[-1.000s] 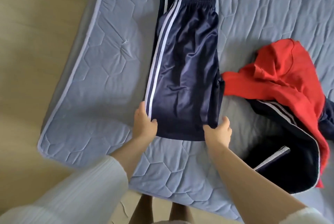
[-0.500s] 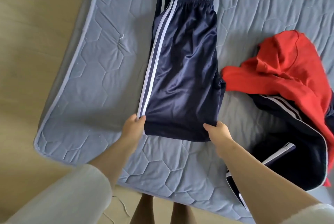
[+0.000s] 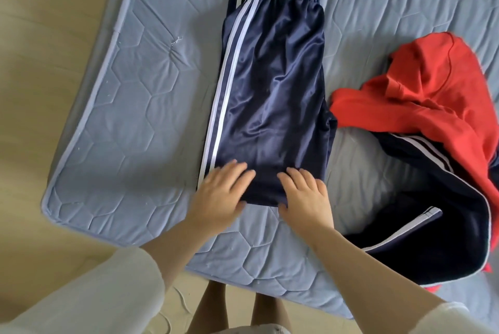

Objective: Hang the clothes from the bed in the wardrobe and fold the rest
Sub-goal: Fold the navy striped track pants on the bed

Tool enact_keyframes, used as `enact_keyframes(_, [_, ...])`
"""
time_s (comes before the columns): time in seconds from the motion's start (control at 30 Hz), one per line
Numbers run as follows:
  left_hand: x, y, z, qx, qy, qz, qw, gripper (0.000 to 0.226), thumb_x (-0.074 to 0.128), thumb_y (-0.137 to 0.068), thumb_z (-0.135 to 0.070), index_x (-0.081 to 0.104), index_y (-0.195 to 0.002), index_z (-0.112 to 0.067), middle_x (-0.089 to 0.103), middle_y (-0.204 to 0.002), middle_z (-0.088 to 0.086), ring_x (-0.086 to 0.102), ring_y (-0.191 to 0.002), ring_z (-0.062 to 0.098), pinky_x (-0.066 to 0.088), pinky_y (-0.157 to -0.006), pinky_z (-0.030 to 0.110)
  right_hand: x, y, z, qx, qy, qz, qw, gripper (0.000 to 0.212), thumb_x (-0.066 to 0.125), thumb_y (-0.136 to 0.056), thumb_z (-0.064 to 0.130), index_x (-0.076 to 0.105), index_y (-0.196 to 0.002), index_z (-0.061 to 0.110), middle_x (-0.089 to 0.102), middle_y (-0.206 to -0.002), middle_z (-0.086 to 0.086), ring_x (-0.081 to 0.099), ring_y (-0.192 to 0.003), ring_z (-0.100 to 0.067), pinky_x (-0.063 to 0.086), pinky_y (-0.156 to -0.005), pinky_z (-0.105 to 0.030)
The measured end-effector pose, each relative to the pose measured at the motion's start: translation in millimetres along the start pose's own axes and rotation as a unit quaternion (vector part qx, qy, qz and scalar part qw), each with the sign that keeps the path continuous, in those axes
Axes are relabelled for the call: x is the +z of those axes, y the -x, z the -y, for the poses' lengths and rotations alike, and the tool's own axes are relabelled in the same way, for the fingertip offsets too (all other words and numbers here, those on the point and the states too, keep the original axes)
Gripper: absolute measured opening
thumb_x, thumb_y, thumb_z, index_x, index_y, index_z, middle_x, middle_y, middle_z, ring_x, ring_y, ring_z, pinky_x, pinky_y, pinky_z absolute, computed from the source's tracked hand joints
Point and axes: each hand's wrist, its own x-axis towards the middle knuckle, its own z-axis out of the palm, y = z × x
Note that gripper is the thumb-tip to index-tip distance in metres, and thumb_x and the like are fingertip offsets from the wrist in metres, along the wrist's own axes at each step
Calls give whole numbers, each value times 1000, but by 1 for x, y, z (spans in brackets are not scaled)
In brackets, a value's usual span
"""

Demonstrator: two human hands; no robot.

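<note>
Navy shorts (image 3: 272,85) lie flat on the quilted blue mattress (image 3: 140,107), folded lengthwise, waistband at the far end, hem at the near end, white side stripes along their left edge. No containers in view; the mattress is the only thing bearing anything.

Taking the shorts as ref: to their right, just touching at the mid-right edge, a red garment (image 3: 432,96) sits in a crumpled heap. Under and nearer than the red one, right of the shorts' hem, a dark navy garment w/ white stripes (image 3: 421,231) lies bunched, apart from the shorts. Left of the shorts is bare mattress, then tan floor (image 3: 40,63) beyond the mattress edge.

Left hand (image 3: 220,193) lies palm-down on the hem's left corner, fingers straight and spread a bit, pressing flat on the fabric, gripping nothing; it looks slightly blurred. Right hand (image 3: 305,193) lies palm-down on the hem's right part, fingers straight, close together, tips pointing toward the waistband, thumb off the hem on the mattress; it also grips nothing. Both forearms reach in from the near side, white sleeves pushed up. Bare legs show below, at the mattress's near edge.
</note>
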Motion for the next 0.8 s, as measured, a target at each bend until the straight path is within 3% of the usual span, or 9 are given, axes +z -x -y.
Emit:
enact_keyframes(0.07, [12, 2, -1, 30, -38, 121, 992, 80, 74, -72, -34, 38, -142, -18, 39, -147, 8, 33, -137, 30, 28, -110, 47, 13, -2, -2, -10, 21, 70, 997, 72, 55, -87, 37, 18, -147, 24, 12, -157, 0, 7, -144, -22, 11, -114, -37])
enact_keyframes(0.1, [16, 1, 0, 23, -62, 141, 988, 84, 75, -71, -39, 36, -143, -19, 37, -148, 7, 31, -138, 29, 25, -111, 48, 18, -4, -4, -4, 25, 93, 995, 79, 56, -87, 41, 10, -149, 25, 2, -158, -1, 0, -145, -24, 7, -115, -39])
enact_keyframes(0.23, [29, -7, 9, 30, -109, 130, 985, 99, 89, -38, -49, 59, -126, -15, 58, -130, 9, 56, -119, 29, 47, -94, 49, 32, -18, -11, 6, 56, 115, 992, 94, 53, -84, 56, -7, -149, 25, -13, -157, -4, -9, -145, -28, -1, -116, -45])
enact_keyframes(0.37, [37, -20, 21, 39, -118, 108, 986, 92, 88, -45, -45, 59, -126, -14, 57, -130, 11, 55, -119, 30, 48, -94, 48, 34, -33, -16, 17, 64, 99, 993, 92, 55, -88, 45, -11, -148, 27, -16, -157, -2, -9, -145, -26, 0, -116, -44])
enact_keyframes(0.47, [38, -25, 27, 67, -120, 33, 990, 57, 73, -67, -10, 61, -123, -13, 59, -128, 12, 57, -117, 31, 50, -92, 46, 30, -34, -16, 23, 62, 91, 994, 80, 48, -94, 23, -10, -149, 28, -14, -157, -1, -7, -145, -24, 2, -117, -42])
enact_keyframes(0.53, [33, -26, 26, 79, -122, 13, 989, 53, 45, -73, 4, 63, -121, -12, 61, -125, 12, 59, -114, 31, 51, -89, 45, 25, -33, -14, 26, 57, 89, 994, 76, 42, -94, 10, -7, -149, 29, -12, -158, 1, -6, -146, -23, 4, -117, -40])
enact_keyframes(0.6, [27, -27, 21, 57, -107, 10, 993, 57, 31, -74, 6, 65, -118, -8, 63, -121, 16, 61, -110, 34, 52, -87, 45, 18, -33, -12, 31, 43, 99, 994, 76, 41, -92, 3, -1, -149, 29, -7, -159, 1, -3, -146, -23, 7, -117, -39])
enact_keyframes(0.7, [13, -26, 15, -12, -16, 96, 995, 56, 30, -83, 12, 49, -133, -5, 49, -137, 16, 44, -129, 32, 38, -104, 39, 1, -32, -7, 42, -1, 116, 992, 67, 35, -91, -2, 15, -149, 26, 9, -158, 3, 9, -145, -21, 14, -117, -36])
enact_keyframes(0.8, [-7, -22, 20, -50, 0, 166, 985, 52, 33, -85, 6, 45, -132, -12, 51, -133, 6, 50, -121, 24, 45, -92, 36, -22, -21, -2, 33, -30, 131, 990, 58, 31, -91, -1, 32, -142, 25, 37, -147, 2, 31, -136, -22, 28, -107, -34])
